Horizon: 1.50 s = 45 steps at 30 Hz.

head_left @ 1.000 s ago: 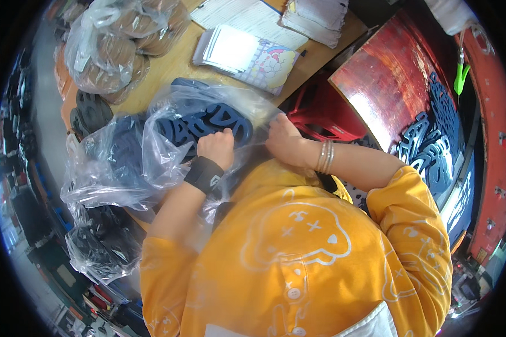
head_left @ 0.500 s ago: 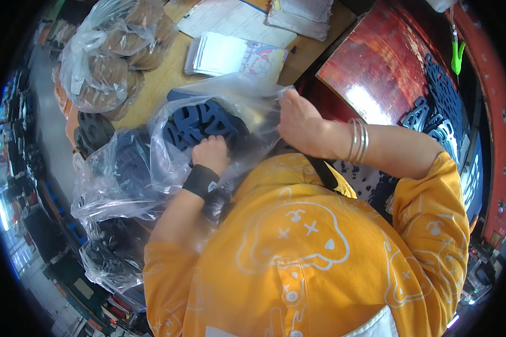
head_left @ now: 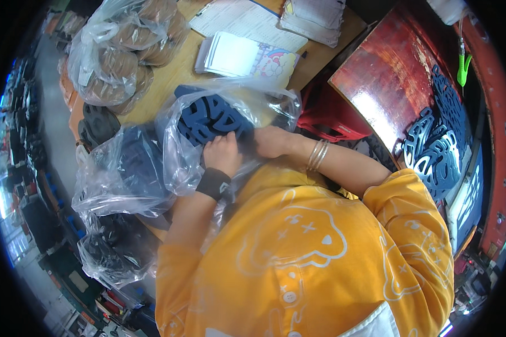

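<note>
Dark-blue flat pieces with cut-out openings (head_left: 211, 117), looking like shoe-sole parts, lie stacked in the mouth of a clear plastic bag (head_left: 180, 163). At their near edge is my left hand (head_left: 222, 153), wearing a black wristband, its fingers curled on the pieces. Just right of it, my right hand (head_left: 272, 141) is closed low beside the stack. Its fingertips are hidden, so what it holds does not show. The bag's far rim stands loose beyond both hands.
Tied clear bags of brown oval pieces (head_left: 115, 73) sit far left, near grey pieces (head_left: 97, 124). Papers (head_left: 239, 25) and a stack of cards (head_left: 230, 53) lie at the back. Right are a red, worn board (head_left: 388, 73) and more dark cut-out pieces (head_left: 433, 149).
My right hand has let go of the bag's raised rim and come down left to the pieces. My left hand stays at their near edge. The whole view has shifted slightly.
</note>
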Available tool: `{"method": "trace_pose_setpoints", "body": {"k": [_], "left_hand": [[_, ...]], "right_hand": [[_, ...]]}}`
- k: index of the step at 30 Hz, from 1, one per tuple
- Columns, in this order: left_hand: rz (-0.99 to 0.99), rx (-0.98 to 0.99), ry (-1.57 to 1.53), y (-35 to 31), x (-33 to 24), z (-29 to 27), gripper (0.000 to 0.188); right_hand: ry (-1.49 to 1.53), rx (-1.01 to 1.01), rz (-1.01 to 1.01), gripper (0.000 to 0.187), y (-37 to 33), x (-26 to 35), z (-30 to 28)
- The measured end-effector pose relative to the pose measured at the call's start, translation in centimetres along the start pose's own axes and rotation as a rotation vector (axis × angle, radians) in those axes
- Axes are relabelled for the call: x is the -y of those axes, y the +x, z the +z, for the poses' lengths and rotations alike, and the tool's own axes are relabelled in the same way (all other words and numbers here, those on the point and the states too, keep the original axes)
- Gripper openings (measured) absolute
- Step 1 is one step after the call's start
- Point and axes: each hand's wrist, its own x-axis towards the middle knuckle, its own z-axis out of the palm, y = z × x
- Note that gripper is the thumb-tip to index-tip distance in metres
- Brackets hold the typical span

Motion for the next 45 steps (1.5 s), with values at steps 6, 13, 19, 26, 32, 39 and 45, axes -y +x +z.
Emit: {"method": "trace_pose_setpoints", "body": {"k": [6, 13, 19, 26, 32, 39, 45], "left_hand": [[0.010, 0.049, 0.025, 1.0, -0.2, 1.1, 0.038], [0.073, 0.003, -0.148, -0.4, -0.8, -3.6, 0.055], [-0.444, -0.339, -0.861, 2.5, 4.6, -5.4, 0.048], [-0.982, -0.313, -1.515, 10.0, 15.3, 1.4, 0.033], [-0.942, -0.236, -1.648, 10.7, 16.1, 0.7, 0.030], [-0.808, -0.214, -1.877, 10.0, 16.1, 1.7, 0.031], [-0.294, -0.127, -0.257, 6.7, 16.6, 2.2, 0.034]], "right_hand": [[0.075, -0.242, 0.121, 0.043, -0.5, 1.4, 0.8], [0.007, -0.174, 0.103, 0.050, -0.1, 1.9, -4.5], [0.300, -0.403, -0.160, 0.059, 3.5, 2.8, -4.8], [0.390, -0.340, 0.142, 0.064, 10.2, 4.9, -5.6], [0.341, -0.194, 0.012, 0.059, 13.8, 5.8, -7.3], [0.353, -0.191, -0.082, 0.064, 16.9, 5.6, -6.6], [0.367, -0.488, -0.045, 0.039, 11.1, 7.4, -6.2]]}}
